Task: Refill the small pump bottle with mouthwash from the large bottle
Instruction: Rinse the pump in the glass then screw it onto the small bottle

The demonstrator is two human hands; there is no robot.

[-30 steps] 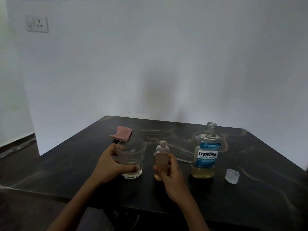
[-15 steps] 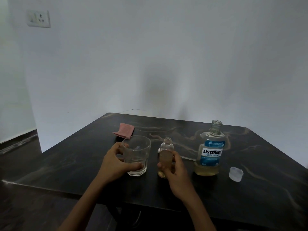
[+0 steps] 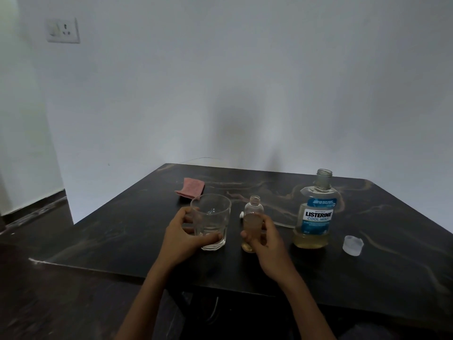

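Note:
The small clear bottle [image 3: 254, 212] stands uncapped on the dark table, yellowish liquid filling its lower part. My right hand [image 3: 267, 244] is wrapped around its lower half. To its left stands a clear glass tumbler [image 3: 211, 217], gripped from the left side by my left hand [image 3: 182, 238]. The large Listerine bottle [image 3: 316, 214] stands open to the right, a low layer of yellowish mouthwash at its bottom. Its clear cap [image 3: 353, 245] lies on the table further right. A white pump part [image 3: 242, 214] peeks out behind the small bottle.
A folded pink cloth [image 3: 190, 188] lies at the back left of the dark marbled table [image 3: 392, 241]. A white wall rises behind the table, with a socket [image 3: 63, 30] high on the left. Dark floor lies to the left.
My view has shifted, so everything sits a little further right in the frame. Both hands keep their hold on the glass and the small bottle; neither has visibly lifted.

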